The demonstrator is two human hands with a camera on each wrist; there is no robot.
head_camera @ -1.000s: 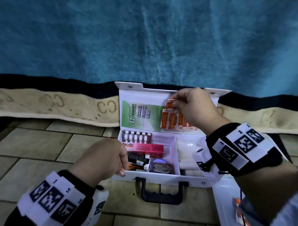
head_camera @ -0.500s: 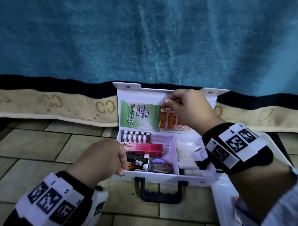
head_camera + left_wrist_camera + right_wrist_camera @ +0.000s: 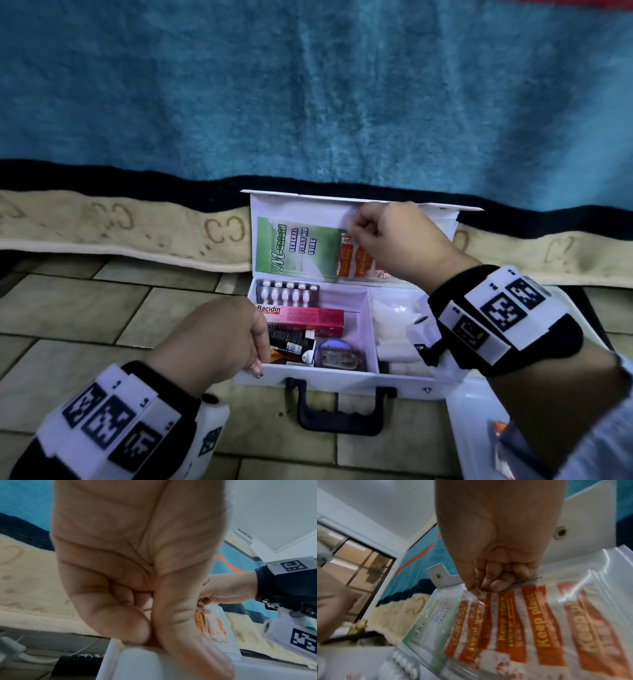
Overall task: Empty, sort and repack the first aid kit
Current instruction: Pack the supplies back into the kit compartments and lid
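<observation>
The white first aid kit (image 3: 342, 375) stands open on the tiled floor, its lid (image 3: 301, 207) upright. Against the lid lean a green guide leaflet (image 3: 298, 248) and a clear bag of orange plasters (image 3: 356, 262). My right hand (image 3: 356, 229) pinches the bag's top edge between thumb and fingertips; the right wrist view shows this right-hand pinch (image 3: 481, 588) on the plaster bag (image 3: 539, 622). My left hand (image 3: 257, 356) grips the kit's front left corner, curled over the kit rim (image 3: 137, 662). The base holds a blister pack (image 3: 287, 293), a pink Bacidin box (image 3: 301, 313) and white gauze (image 3: 394, 315).
A dark tube box (image 3: 291, 342) and a round blue item (image 3: 337, 354) lie in the left compartment. The black handle (image 3: 339, 411) faces me. A white tray (image 3: 479, 428) sits at the lower right. A blue blanket (image 3: 308, 102) with a beige border hangs behind the kit.
My right hand has slid left and slightly down along the top of the plaster bag. The left hand has stayed on the kit's front corner.
</observation>
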